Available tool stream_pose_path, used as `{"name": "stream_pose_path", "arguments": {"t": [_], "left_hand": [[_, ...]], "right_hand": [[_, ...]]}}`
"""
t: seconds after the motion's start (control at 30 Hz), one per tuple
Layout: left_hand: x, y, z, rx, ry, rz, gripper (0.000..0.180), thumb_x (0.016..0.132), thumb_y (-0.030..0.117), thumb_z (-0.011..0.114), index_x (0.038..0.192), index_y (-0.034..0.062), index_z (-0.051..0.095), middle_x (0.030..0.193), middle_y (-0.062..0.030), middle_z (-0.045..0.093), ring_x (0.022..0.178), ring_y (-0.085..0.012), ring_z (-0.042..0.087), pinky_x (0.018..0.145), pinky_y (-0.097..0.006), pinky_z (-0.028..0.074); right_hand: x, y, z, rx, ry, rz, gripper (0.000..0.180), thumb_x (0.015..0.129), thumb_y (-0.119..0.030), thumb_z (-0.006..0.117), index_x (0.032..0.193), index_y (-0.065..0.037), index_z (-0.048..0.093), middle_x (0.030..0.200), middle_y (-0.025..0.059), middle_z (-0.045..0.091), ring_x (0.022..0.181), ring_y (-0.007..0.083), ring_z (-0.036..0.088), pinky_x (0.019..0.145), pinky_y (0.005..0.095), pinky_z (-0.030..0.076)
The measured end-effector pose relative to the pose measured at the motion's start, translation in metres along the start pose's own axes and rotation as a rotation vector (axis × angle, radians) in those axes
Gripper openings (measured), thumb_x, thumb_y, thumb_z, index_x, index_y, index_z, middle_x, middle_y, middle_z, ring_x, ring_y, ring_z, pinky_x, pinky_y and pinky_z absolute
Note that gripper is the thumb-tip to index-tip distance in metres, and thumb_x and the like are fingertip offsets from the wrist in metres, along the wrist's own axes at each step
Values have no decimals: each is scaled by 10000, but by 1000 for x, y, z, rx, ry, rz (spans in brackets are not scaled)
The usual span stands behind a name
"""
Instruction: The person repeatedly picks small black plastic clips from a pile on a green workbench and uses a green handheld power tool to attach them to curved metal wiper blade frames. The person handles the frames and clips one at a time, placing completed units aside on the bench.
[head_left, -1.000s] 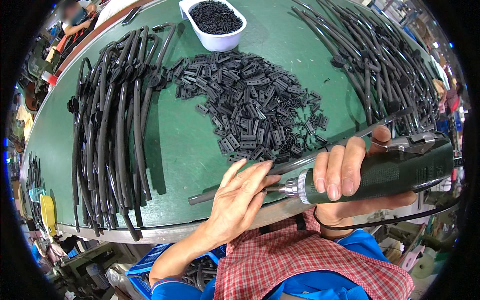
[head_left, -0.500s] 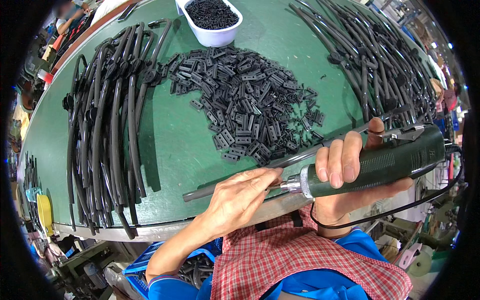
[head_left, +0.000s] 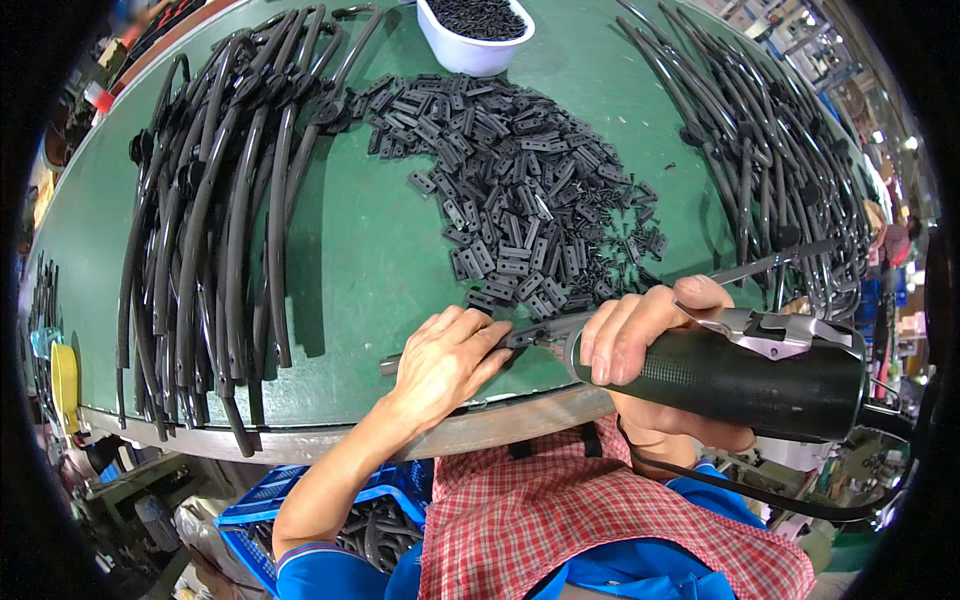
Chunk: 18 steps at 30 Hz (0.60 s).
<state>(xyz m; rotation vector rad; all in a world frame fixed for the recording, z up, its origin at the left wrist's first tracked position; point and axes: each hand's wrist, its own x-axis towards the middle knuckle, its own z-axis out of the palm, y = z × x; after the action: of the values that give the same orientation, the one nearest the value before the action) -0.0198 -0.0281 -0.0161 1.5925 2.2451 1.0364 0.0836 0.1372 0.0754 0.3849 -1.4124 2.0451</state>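
My left hand (head_left: 450, 365) is closed over a long dark tube (head_left: 388, 367) lying near the table's front edge. Just past its fingertips a small black two-hole bracket (head_left: 525, 338) rests on the tube. My right hand (head_left: 635, 335) wraps round a dark electric screwdriver (head_left: 765, 385) with a metal lever along its top. The screwdriver lies almost level, its nose pointing left at the bracket. Whether the bit touches a screw is too small to tell. Beyond my right hand, the tube's far part slants up toward the right.
A heap of black brackets (head_left: 510, 190) covers the table's middle, with loose screws (head_left: 630, 240) at its right. Bent tubes lie in piles at left (head_left: 205, 230) and right (head_left: 750, 170). A white tub (head_left: 470, 58) holds screws. Below the edge sits a blue crate (head_left: 235, 520); a black cable (head_left: 770, 500) trails right.
My left fingers have left the screwdriver's tip and now lie on the tube. The screwdriver has come down to the bracket, my right hand's grip shifting forward. The whole view has shifted slightly.
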Motion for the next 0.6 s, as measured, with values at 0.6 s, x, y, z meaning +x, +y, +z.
{"name": "stream_pose_path", "arguments": {"t": [0.6], "left_hand": [[-4, -1, 2, -79, 44, 18, 279, 778, 204, 679, 1006, 44, 658, 893, -73, 610, 818, -254, 589, 705, -365, 510]], "right_hand": [[16, 38, -34, 293, -81, 307, 674, 870, -607, 487, 1178, -9, 522, 721, 80, 565, 571, 175, 537, 525, 324, 429]]}}
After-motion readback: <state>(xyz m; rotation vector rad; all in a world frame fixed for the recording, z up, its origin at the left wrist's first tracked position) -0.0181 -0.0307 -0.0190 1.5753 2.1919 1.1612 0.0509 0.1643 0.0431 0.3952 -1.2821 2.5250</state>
